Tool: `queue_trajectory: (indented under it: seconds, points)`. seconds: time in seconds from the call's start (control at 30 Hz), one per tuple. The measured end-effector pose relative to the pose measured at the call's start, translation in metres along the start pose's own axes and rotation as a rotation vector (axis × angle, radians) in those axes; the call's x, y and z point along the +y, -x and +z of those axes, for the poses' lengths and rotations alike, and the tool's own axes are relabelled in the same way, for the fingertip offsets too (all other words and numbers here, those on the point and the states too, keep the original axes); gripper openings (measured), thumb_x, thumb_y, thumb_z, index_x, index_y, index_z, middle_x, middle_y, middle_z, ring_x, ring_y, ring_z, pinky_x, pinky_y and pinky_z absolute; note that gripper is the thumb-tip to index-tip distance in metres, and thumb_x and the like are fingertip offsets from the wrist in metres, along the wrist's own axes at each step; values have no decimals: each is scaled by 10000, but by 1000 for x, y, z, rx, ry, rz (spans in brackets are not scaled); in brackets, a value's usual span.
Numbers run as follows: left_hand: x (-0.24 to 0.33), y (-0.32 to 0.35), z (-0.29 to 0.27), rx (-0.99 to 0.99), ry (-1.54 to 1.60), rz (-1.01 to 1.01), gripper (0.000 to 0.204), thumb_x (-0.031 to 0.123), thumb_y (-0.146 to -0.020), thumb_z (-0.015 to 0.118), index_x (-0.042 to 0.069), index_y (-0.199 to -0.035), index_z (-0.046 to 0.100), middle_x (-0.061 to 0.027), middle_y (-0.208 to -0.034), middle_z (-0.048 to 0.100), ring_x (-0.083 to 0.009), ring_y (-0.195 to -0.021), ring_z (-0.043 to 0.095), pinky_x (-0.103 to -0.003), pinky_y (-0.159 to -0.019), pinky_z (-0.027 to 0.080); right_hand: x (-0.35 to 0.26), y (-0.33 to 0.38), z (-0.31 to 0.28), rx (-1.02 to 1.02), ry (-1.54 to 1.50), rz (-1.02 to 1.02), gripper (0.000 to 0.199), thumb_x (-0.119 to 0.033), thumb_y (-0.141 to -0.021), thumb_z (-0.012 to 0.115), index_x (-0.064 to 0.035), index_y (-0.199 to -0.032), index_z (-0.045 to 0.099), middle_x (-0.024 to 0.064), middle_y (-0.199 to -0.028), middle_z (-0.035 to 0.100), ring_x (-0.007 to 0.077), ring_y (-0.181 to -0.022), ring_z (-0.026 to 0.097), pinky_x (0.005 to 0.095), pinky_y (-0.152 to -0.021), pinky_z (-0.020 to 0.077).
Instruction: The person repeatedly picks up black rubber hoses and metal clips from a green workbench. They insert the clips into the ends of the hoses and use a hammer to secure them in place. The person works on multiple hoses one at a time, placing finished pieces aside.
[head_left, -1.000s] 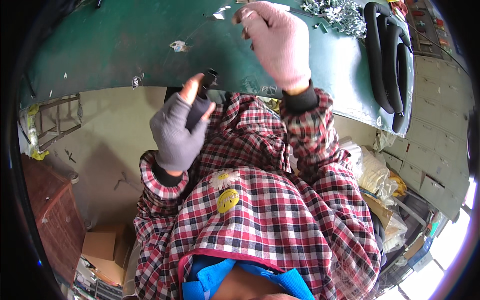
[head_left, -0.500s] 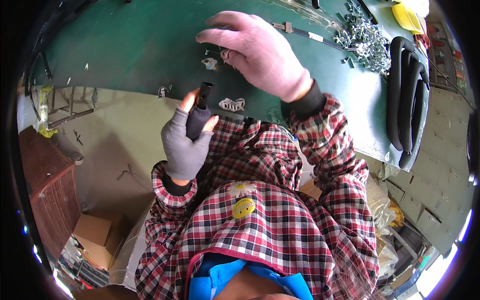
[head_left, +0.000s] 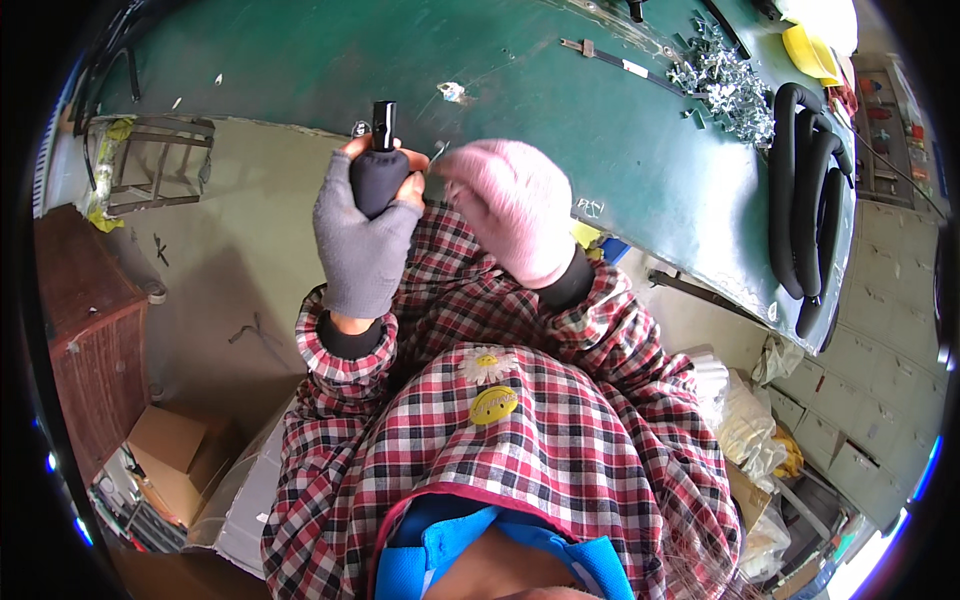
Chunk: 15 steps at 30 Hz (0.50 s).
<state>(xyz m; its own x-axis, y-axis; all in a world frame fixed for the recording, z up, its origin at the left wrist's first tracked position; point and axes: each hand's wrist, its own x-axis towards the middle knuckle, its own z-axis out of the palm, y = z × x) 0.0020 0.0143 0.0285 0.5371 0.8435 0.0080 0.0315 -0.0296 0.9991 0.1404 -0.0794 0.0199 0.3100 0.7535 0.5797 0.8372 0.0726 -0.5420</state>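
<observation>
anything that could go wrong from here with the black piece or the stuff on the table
The left hand holds the black piece with bare fingertips close to the right hand, so skin might get pinched between them.

The loose metal bits lie heaped and spilling outward on the table; a bump could scatter them.

The black padded loops rest near the table's right edge and could slip off if nudged.

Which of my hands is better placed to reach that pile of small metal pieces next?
Probably your right hand: it is nearer the pile of small metal pieces, while your left hand grips the black piece. Whether the right holds something small, I can't tell.
</observation>
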Motion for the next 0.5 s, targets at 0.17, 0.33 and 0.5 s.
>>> queue_trajectory:
  seconds: [0.17, 0.33, 0.5]
  points:
    - [3, 3, 2, -16, 1, -43, 353, -44, -894, 686, -4, -1220, 557, -68, -981, 686, -105, -751, 630, -242, -700, 529, -2, 16, 12, 90, -110, -18, 281, -48, -702, 734, -130, -964, 672, 51, -869, 647, 303, -772, 629, 392, -685, 505]
    - [-1, 8, 2, -42, 147, -102, 384, -28, -845, 719, -2, -1197, 568, -54, -974, 683, -99, -822, 640, -272, -755, 551, -12, 27, 20, 165, -441, 204, 304, 50, -803, 697, -65, -1085, 689, 62, -950, 704, 208, -815, 681, 288, -767, 538]
    - [-6, 11, -3, -55, -33, -1, 433, -11, -825, 745, 9, -1222, 572, -69, -1003, 678, -136, -896, 657, -290, -822, 546, -18, 28, 14, 27, -1310, 883, 270, -191, -985, 659, 17, -1157, 655, 23, -973, 696, 96, -834, 642, 248, -747, 526]
